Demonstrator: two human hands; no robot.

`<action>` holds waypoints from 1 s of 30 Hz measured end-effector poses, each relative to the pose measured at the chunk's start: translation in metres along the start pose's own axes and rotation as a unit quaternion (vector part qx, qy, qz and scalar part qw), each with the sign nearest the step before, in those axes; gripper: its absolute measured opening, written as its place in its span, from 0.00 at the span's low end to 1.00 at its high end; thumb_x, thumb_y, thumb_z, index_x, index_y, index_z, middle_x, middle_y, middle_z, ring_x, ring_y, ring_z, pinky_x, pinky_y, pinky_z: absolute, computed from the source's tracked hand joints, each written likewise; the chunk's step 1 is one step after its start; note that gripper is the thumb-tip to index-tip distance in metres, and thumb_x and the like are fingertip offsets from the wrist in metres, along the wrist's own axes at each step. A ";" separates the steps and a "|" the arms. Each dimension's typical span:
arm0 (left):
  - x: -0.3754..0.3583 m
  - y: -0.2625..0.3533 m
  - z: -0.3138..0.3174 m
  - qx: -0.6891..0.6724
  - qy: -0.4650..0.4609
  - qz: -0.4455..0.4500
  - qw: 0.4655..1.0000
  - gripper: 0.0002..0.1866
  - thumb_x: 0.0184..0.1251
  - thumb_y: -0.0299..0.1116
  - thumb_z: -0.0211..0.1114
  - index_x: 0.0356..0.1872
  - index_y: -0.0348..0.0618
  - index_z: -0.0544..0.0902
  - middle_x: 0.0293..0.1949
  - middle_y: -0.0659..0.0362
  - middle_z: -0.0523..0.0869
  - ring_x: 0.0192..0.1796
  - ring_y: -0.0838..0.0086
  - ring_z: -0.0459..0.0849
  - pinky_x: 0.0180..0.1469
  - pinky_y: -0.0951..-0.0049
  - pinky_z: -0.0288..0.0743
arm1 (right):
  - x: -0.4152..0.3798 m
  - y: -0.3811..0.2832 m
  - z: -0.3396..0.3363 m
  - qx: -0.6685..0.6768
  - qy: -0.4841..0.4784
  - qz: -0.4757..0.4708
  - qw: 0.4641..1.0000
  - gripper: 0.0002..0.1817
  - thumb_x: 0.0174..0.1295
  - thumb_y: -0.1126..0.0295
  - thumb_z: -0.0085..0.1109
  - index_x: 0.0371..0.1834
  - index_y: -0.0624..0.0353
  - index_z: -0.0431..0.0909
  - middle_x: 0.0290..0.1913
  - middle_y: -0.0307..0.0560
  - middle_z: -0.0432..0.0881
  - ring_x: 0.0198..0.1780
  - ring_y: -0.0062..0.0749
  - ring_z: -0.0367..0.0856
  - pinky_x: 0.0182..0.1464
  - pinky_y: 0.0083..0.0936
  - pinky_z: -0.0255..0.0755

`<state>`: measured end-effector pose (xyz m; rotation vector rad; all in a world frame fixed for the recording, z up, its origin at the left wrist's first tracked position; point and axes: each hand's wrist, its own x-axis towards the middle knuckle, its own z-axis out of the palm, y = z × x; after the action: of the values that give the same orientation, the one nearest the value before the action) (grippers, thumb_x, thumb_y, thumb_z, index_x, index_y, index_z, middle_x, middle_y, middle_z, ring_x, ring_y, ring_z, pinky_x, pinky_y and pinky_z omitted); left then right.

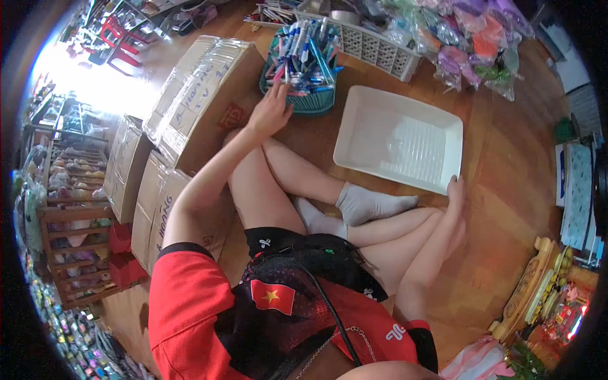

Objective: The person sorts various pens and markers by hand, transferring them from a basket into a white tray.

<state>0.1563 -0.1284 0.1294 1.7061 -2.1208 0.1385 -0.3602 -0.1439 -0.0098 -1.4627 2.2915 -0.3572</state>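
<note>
While at opposite edges: left hand (270,111) on basket rim (308,104), right hand (455,191) on tray (354,120).

Left hand's (269,111) fingertips among pens (304,60)

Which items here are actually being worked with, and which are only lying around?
In use:
left hand reaching into the green basket of pens
right hand touching the corner of the empty white tray

Lying about:
cardboard boxes
white lattice basket
bagged colourful goods
shelves of small wares
</note>
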 end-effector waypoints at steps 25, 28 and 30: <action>-0.016 -0.054 -0.017 -0.109 -0.068 0.054 0.990 0.26 0.46 0.11 0.49 0.50 0.41 0.73 0.52 0.47 0.76 0.57 0.54 0.73 0.55 0.61 0.69 | -0.006 0.023 0.014 0.049 0.055 -0.067 0.995 0.20 0.62 0.61 0.42 0.54 0.57 0.70 0.48 0.66 0.76 0.50 0.60 0.75 0.52 0.45 0.67; -0.023 -0.056 -0.029 -0.097 -0.079 0.059 0.990 0.23 0.49 0.13 0.49 0.49 0.41 0.73 0.50 0.48 0.77 0.55 0.54 0.74 0.53 0.61 0.69 | 0.010 0.047 0.031 0.064 0.064 -0.096 0.991 0.18 0.62 0.62 0.44 0.54 0.55 0.71 0.47 0.65 0.77 0.49 0.59 0.75 0.51 0.45 0.68; -0.029 -0.057 -0.034 -0.113 -0.096 0.041 0.988 0.21 0.51 0.14 0.49 0.48 0.41 0.72 0.49 0.47 0.77 0.53 0.54 0.75 0.53 0.60 0.70 | -0.001 0.034 0.021 0.018 0.063 -0.081 0.995 0.17 0.62 0.63 0.46 0.52 0.54 0.71 0.46 0.64 0.78 0.48 0.59 0.76 0.49 0.45 0.69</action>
<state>0.2241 -0.1050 0.1390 1.5540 -2.2468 -0.2424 -0.3779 -0.1288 -0.0424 -1.6556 2.2551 -0.5487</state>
